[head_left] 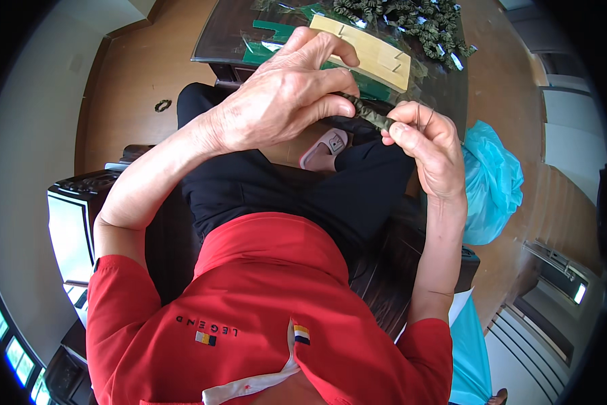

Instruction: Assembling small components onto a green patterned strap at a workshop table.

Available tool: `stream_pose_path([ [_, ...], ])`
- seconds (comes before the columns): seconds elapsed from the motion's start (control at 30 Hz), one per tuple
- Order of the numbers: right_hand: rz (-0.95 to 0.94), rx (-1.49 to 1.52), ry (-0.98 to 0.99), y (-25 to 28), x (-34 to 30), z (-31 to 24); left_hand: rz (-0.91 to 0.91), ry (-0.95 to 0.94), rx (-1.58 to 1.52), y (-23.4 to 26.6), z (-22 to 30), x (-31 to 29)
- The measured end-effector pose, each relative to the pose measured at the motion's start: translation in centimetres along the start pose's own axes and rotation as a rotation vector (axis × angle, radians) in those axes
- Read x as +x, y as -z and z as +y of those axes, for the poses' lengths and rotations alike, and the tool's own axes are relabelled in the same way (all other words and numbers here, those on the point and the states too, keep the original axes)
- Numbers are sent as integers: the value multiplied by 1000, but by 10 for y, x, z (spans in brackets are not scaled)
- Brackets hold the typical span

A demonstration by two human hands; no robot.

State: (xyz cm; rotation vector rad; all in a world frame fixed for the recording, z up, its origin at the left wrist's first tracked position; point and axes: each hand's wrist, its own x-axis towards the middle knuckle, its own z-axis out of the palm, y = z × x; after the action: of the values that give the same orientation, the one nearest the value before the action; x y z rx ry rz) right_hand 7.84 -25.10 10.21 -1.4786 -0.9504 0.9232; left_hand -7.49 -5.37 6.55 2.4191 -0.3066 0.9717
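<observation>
A dark olive strip of gathered fabric, like a scrunchie [371, 113], is stretched between my two hands above my lap. My left hand [286, 94] pinches its left end between thumb and fingers, the forefinger arched above. My right hand [428, 145] grips the other end with thumb and fingertips; a thin dark loop lies across its fingers. Just beyond them, a pale wooden board [364, 52] with metal pins standing up from it rests on the dark table [226, 30]. The ends of the strip are covered by my fingers.
A heap of dark olive scrunchies [418, 23] with white tags lies at the table's far right. Green sheeting [273, 28] surrounds the board. One loose scrunchie [163, 105] is on the floor at left. A blue plastic bag [492, 182] stands right of my right arm.
</observation>
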Motion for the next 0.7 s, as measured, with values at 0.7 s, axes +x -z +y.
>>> stream_pose_path([
  [0.7, -12, 48, -99, -12, 3, -11, -148, 435, -561, 1, 8, -3],
])
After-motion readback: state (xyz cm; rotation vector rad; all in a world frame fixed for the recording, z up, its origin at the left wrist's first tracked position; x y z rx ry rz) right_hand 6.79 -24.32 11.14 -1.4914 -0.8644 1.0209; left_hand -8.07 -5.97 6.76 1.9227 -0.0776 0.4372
